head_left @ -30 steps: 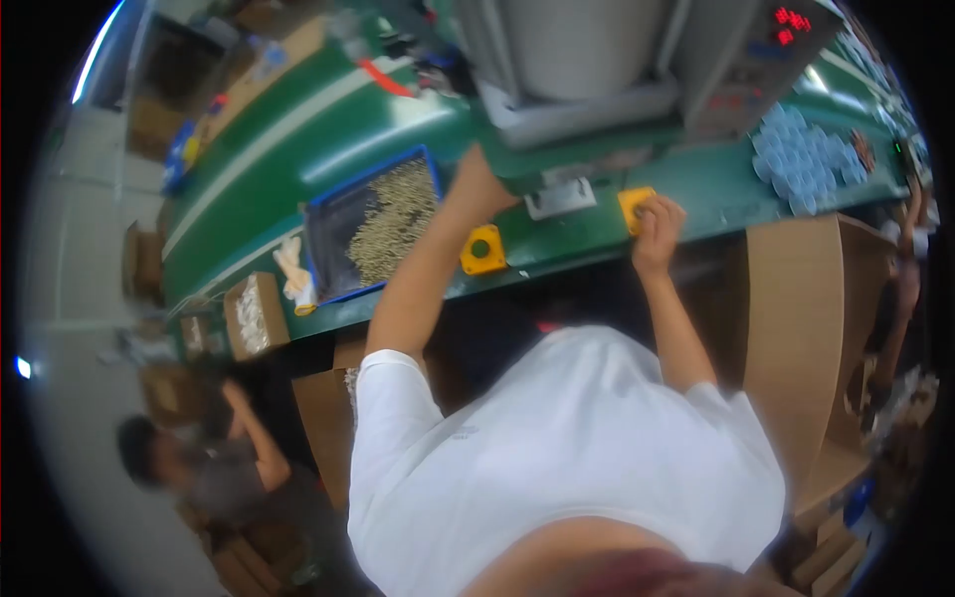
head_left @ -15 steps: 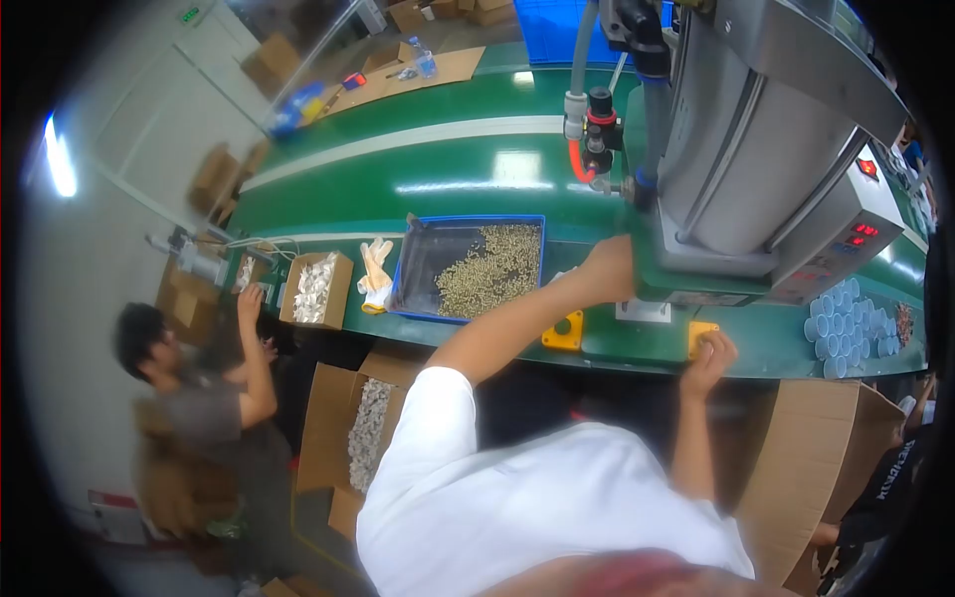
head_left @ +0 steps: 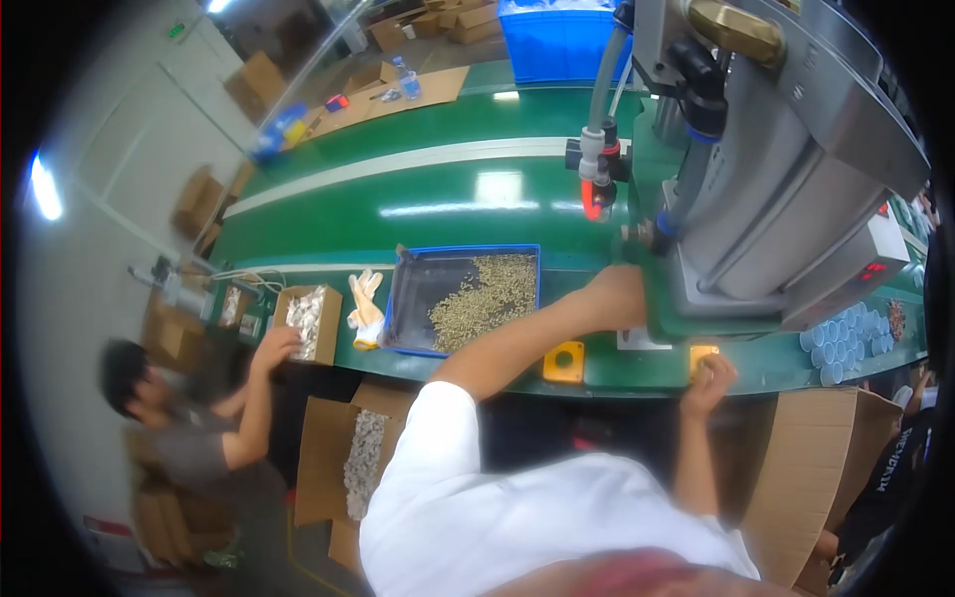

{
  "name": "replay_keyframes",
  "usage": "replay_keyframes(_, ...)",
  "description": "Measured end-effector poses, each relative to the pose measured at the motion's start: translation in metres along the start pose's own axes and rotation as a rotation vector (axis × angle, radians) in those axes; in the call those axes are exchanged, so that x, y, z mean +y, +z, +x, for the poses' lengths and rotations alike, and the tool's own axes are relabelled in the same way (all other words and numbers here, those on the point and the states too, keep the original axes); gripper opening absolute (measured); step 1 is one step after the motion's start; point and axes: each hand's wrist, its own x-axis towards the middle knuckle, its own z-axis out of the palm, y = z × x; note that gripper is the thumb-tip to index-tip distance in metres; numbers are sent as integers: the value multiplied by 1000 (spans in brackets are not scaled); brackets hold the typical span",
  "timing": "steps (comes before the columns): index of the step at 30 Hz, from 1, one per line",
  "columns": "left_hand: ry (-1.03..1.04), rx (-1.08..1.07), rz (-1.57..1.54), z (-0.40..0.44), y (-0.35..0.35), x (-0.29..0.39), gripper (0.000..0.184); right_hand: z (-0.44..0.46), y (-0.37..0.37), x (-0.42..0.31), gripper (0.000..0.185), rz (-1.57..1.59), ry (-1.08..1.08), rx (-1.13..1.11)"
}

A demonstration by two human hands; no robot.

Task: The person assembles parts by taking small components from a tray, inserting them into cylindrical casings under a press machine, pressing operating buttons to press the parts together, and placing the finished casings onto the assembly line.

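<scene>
My left hand point(head_left: 618, 296) reaches in under the green head of the press point(head_left: 741, 209); its fingers are hidden behind the machine. At the press's front right, my right hand point(head_left: 708, 386) touches a yellow button box point(head_left: 703, 358) with curled fingers, and whether anything is in them cannot be made out. A second yellow button box point(head_left: 563, 362) sits below my left forearm. To the left lies a blue-rimmed tray point(head_left: 390, 316) with many small brass-coloured parts point(head_left: 487, 298) heaped mostly at its right. A metal plate point(head_left: 643, 339) shows at the press base.
White-and-orange gloves point(head_left: 366, 310) lie left of the tray, beside a carton of pale parts point(head_left: 307, 320). Clear cups point(head_left: 841, 340) stand at right. Open cartons point(head_left: 801, 468) flank me. A co-worker point(head_left: 194, 428) reaches into the left carton. A blue bin point(head_left: 557, 45) stands behind.
The view has tilted, so the bench appears lower. My hands stay at the press and the button box. The co-worker's hand has moved right to the carton of pale parts.
</scene>
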Motion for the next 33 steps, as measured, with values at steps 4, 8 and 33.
replay_keyframes(4, 22, -5, -449, -41, -14, -3, 16, -11, -6, 3, 20, -41, 37, 5)
replay_keyframes(8, -113, 340, -355, -128, 50, -13, 22, -7, 3, 12, 20, 20, 74, 30)
replay_keyframes(33, -629, 127, 61, -225, 46, -84, 26, 14, -27, -22, 37, -115, -63, 22)
